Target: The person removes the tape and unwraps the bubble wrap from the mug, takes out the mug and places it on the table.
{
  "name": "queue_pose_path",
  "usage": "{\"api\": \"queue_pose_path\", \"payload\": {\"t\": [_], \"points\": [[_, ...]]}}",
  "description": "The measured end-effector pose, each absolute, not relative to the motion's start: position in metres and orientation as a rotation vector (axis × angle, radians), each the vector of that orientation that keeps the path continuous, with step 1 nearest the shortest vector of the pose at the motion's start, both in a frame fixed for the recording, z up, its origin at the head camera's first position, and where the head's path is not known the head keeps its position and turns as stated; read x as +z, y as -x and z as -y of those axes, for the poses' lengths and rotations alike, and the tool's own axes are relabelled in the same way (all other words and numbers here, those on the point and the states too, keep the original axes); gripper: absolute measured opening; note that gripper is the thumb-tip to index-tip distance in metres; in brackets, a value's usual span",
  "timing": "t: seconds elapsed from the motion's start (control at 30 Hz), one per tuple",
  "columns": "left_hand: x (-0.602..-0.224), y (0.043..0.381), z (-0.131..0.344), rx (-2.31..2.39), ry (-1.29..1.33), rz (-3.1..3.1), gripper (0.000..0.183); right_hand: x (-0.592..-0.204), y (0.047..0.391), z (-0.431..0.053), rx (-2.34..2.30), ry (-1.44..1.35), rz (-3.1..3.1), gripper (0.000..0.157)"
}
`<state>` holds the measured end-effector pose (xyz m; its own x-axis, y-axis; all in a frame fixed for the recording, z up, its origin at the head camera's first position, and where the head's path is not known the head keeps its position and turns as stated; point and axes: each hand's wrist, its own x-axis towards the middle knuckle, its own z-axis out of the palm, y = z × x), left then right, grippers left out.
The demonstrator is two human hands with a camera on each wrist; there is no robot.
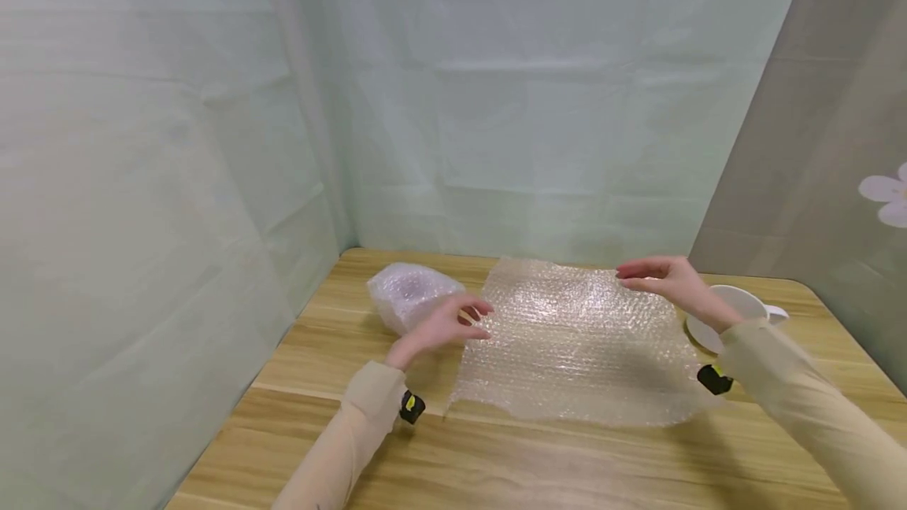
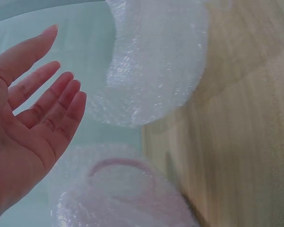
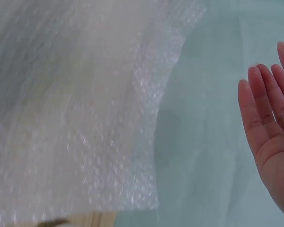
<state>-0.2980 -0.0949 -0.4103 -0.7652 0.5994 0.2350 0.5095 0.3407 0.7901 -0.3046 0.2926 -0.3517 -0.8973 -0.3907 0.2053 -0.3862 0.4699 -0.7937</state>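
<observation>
A clear sheet of bubble wrap (image 1: pixel 567 360) lies spread over the wooden table, its surface shiny with reflections. Beside its left edge my left hand (image 1: pixel 441 323) hovers, fingers relaxed and the palm bare in the left wrist view. Over the sheet's far right corner is my right hand (image 1: pixel 669 283), its fingers loosely extended; the right wrist view shows a gap between it and the wrap (image 3: pixel 85 113). A bubble-wrapped bundle (image 1: pixel 407 290) sits just beyond my left hand. Through its layers a pinkish rim (image 2: pixel 120 163) shows, but what it encloses cannot be made out.
Partly behind my right forearm stand a white cup (image 1: pixel 740 301), handle to the right, and what looks like a saucer (image 1: pixel 701 335). Pale green cloth (image 1: pixel 538 116) hangs behind and left of the wooden table (image 1: pixel 496 463); a grey-brown panel (image 1: pixel 801 140) is at right.
</observation>
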Motion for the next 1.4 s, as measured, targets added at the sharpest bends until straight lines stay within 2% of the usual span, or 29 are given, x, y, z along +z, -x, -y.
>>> {"api": "queue_pose_path", "payload": {"t": [0.17,0.5,0.67,1.03,1.4], "points": [[-0.403,0.294,0.1,1.514,-1.005,-2.48,0.038,-0.345,0.3,-0.269,-1.483,0.784,-2.632,0.031],[-0.368,0.274,0.118,1.627,-1.042,-2.546,0.034,-0.356,0.311,-0.238,-1.486,0.828,-2.591,0.036],[-0.363,0.274,0.132,1.68,-1.001,-2.561,0.035,-0.361,0.313,-0.226,-1.486,0.819,-2.578,0.037],[-0.364,0.277,0.155,1.785,-0.952,-2.613,0.035,-0.371,0.318,-0.198,-1.515,0.812,-2.513,0.033],[-0.391,0.297,0.194,1.897,-0.771,-2.688,0.039,-0.383,0.325,-0.172,-1.618,0.809,-2.471,0.037]]}}
